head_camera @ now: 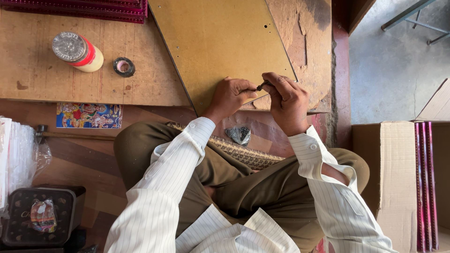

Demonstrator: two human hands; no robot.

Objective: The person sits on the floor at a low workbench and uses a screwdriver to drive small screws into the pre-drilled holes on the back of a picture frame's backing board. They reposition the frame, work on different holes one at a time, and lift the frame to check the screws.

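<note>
At the near corner of the tan hardboard sheet (220, 42), which lies on the worn wooden worktable (42, 65), I see my left hand (230, 96) and right hand (287, 100) meeting over a small dark metal tool or fastener (261, 86). Both hands are closed around it in a pinch, fingertips at either end; what it is exactly I cannot tell. I judge it light, rigid and a bit slippery, best held near its thicker end. The sheet looks thin, stiff and light, and it lies directly under both hands. A small bag of dark fasteners (239, 134) rests just below the wrists, near my lap.
</note>
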